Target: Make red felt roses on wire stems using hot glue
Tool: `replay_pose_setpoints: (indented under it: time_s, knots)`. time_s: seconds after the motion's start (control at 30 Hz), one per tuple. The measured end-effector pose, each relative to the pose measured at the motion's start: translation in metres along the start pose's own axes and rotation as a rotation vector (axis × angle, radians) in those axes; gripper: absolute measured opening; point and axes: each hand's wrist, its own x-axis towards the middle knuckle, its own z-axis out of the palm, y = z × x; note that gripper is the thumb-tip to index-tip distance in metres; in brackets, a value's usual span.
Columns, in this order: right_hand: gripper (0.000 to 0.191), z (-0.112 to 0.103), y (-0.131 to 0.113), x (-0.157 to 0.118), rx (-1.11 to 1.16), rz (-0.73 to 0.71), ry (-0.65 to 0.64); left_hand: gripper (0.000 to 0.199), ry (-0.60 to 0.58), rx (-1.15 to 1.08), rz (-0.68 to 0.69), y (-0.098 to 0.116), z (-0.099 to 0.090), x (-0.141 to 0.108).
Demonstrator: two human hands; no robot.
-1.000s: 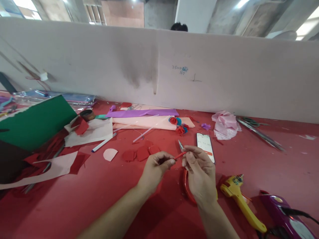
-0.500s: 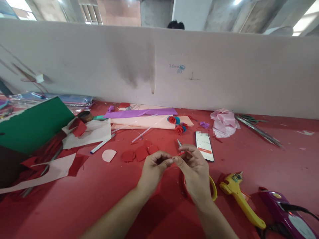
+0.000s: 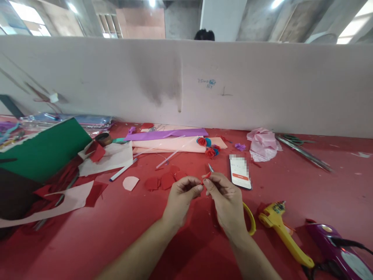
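Observation:
My left hand [image 3: 181, 200] and my right hand [image 3: 229, 204] meet above the red table, thumbs and fingers pinched on a small red paper piece [image 3: 206, 176]. Fingers cover most of that piece. Flat red petal cutouts [image 3: 167, 181] lie just beyond my left hand, with a pale pink cutout [image 3: 131, 183] to their left. Under my right hand lie scissors with a yellow-rimmed handle [image 3: 251, 218]; a metal tip [image 3: 210, 168] shows past the fingers. Red and blue paper flowers [image 3: 210, 152] rest farther back.
A phone [image 3: 240, 173] lies beyond my right hand. To the right are a yellow glue gun [image 3: 287, 237] and a purple corded device [image 3: 335, 249]. Paper scraps [image 3: 106, 157] and a green board [image 3: 49, 144] crowd the left. A white partition [image 3: 116, 77] closes the back; someone's hair shows above.
My fingertips have drawn slightly apart, and more of the red piece now shows upright at my right fingers. The view has tilted up a little.

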Motion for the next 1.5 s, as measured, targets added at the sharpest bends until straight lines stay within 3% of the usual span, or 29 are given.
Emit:
replay_pose_setpoints:
  time_s: [0.27, 0.77, 1.07, 1.17, 1.33, 1.4, 1.5]
  knots:
    - [0.009, -0.001, 0.004, 0.001, 0.086, 0.061, -0.071, 0.019, -0.041, -0.090, -0.093, -0.002, -0.002, 0.002]
    - [0.011, 0.004, 0.004, 0.002, 0.190, 0.206, -0.008, 0.020, -0.108, -0.191, -0.186, -0.005, -0.005, 0.005]
    - [0.013, 0.005, 0.005, 0.002, 0.040, 0.202, 0.030, 0.025, -0.054, -0.172, -0.112, -0.005, -0.007, 0.008]
    - [0.015, 0.005, 0.010, 0.004, 0.016, 0.222, 0.057, 0.025, 0.003, -0.169, -0.044, 0.006, -0.010, 0.014]
    - [0.019, 0.003, 0.019, 0.007, -0.149, 0.182, 0.033, 0.019, 0.114, -0.256, 0.154, 0.052, -0.037, 0.025]
    - [0.020, 0.005, 0.021, 0.006, -0.294, 0.101, -0.011, 0.017, 0.126, -0.252, 0.148, 0.066, -0.052, 0.025]
    - [0.018, 0.012, 0.023, 0.001, -0.496, -0.095, -0.116, 0.016, 0.090, -0.248, 0.014, 0.072, -0.071, 0.022]
